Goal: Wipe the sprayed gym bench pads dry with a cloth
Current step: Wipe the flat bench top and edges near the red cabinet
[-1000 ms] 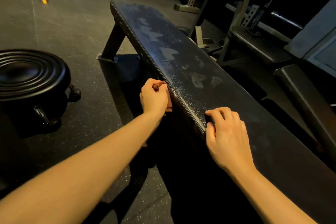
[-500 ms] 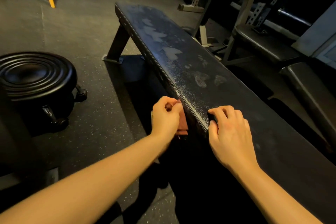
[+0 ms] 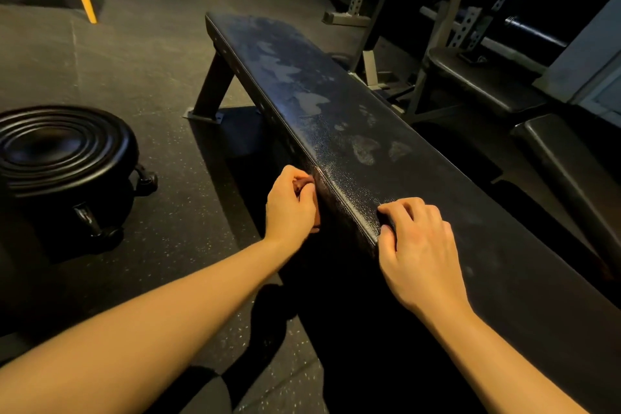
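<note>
Clutching a reddish cloth (image 3: 300, 183) in curled fingers, the left hand (image 3: 290, 207) holds it against the near side of the bench pad (image 3: 339, 121); the right hand (image 3: 420, 245) clasps the pad's top edge with bent fingers and thumb.

Cloth (image 3: 300, 183) mostly hidden behind left hand (image 3: 290, 207) (bench pad (image 3: 336, 104) runs off frame).

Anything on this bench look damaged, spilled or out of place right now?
Nothing looks broken or askew. The bench pad carries pale irregular patches on top along its middle and far half, plus fine speckle near the left hand; spray film or wear, I cannot tell. The reddish cloth sits against the pad's side.
</note>
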{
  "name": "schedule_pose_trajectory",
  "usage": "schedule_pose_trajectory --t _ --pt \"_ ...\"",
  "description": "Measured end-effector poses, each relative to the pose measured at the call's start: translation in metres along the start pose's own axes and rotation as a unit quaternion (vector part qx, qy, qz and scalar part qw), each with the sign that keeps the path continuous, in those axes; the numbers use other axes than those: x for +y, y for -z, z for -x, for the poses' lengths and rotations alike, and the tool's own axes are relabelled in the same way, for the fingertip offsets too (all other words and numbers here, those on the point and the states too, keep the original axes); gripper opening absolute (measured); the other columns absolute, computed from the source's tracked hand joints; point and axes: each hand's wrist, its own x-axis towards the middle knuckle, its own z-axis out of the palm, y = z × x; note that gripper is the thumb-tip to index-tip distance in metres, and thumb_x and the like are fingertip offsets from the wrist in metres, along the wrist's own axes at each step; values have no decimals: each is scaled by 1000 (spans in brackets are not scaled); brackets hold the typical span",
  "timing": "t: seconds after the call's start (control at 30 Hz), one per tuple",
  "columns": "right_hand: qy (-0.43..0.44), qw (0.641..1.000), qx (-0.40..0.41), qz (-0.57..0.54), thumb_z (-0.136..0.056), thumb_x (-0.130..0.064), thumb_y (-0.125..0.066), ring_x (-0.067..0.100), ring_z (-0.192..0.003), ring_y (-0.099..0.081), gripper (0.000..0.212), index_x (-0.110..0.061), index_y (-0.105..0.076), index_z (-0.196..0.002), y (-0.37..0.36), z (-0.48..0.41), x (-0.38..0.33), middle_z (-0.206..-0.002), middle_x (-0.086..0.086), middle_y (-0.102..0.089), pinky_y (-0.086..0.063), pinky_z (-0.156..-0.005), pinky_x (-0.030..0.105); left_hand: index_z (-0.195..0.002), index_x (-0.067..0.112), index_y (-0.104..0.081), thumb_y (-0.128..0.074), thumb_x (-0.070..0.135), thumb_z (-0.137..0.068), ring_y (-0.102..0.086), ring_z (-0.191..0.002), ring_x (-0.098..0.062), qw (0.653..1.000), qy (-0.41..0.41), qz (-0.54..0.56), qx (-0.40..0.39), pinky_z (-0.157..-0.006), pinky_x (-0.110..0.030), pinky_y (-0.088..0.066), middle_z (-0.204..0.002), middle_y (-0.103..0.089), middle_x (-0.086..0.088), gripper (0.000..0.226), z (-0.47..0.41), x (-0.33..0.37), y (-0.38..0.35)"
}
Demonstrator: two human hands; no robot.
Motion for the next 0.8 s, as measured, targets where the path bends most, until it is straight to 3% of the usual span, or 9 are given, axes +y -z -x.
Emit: schedule_pose_trajectory --t 0.17,0.27,0.33,0.43,0.5,0.57,0.63,0.73,0.8 --pt "0 1000 3 -3 -99 -27 -49 17 -110 -46 25 -24 -61 -121 0 1 1 -120 -7 -54 -41 -93 38 -97 22 -65 -67 14 -94 -63 -87 -2 997 -15 60 47 -72 -10 -48 -92 -68 12 9 -9 16 3" --pt "2 1000 2 -3 -99 -26 -50 18 -109 -47 25 -23 -62 -120 0 1 1 -120 -6 -55 -41 -92 39 -97 25 -66 -67 16 -94 -64 -84 -3 993 22 91 73 -66 -24 -57 -90 -67 12 10 -1 25 -4" --pt "1 1000 -2 -1 -99 -27 -49 18 -110 -47 26 -23 -62 -121 0 1 0 -120 -5 -55 -42 -93 40 -94 26 -67 -70 14 -91 -65 -83 -4 996 49 68 28 -67 -22 -54 -89 -68 11 12 10 7 -5" --pt "-3 1000 -3 -4 -99 -28 -49 18 -111 -48 27 -24 -62 -122 2 0 0 -121 -6 -55 -43 -94 40 -88 30 -70 -75 13 -83 -69 -85 -8 997 61 3 -49 -80 -32 -57 -87 -73 10 18 12 -11 3" --pt "0 1000 -3 -5 -99 -27 -49 18 -111 -48 27 -24 -62 -122 1 0 0 -120 -6 -55 -42 -93 40 -91 28 -72 -75 13 -84 -68 -83 -7 996 79 40 12 -72 -26 -55 -88 -73 9 17 -5 2 8" --pt "4 1000 0 -3 -99 -27 -49 18 -110 -48 26 -24 -61 -122 0 1 0 -120 -6 -55 -42 -93 41 -104 22 -72 -74 17 -89 -64 -83 -7 987 112 81 80 -53 -9 -46 -97 -69 4 15 -23 25 10" --pt "2 1000 5 -8 -98 -27 -49 18 -109 -48 26 -23 -62 -121 0 0 1 -119 -6 -55 -43 -92 41 -108 21 -69 -72 21 -93 -63 -85 -12 976 156 103 115 -42 -6 -43 -107 -65 -2 16 -29 34 4" --pt "1 1000 4 -10 -98 -27 -50 17 -110 -48 26 -24 -62 -121 0 0 0 -119 -6 -55 -43 -93 41 -96 22 -71 -75 19 -89 -70 -74 -16 958 209 158 118 -45 -22 -54 -95 -71 -4 8 -7 37 -3" --pt "3 1000 6 -5 -97 -27 -51 18 -109 -48 25 -24 -62 -120 -1 -1 0 -119 -6 -55 -43 -93 41 -88 23 -72 -81 15 -82 -69 -73 -8 970 193 135 61 -55 -16 -51 -86 -73 1 14 15 26 -4"
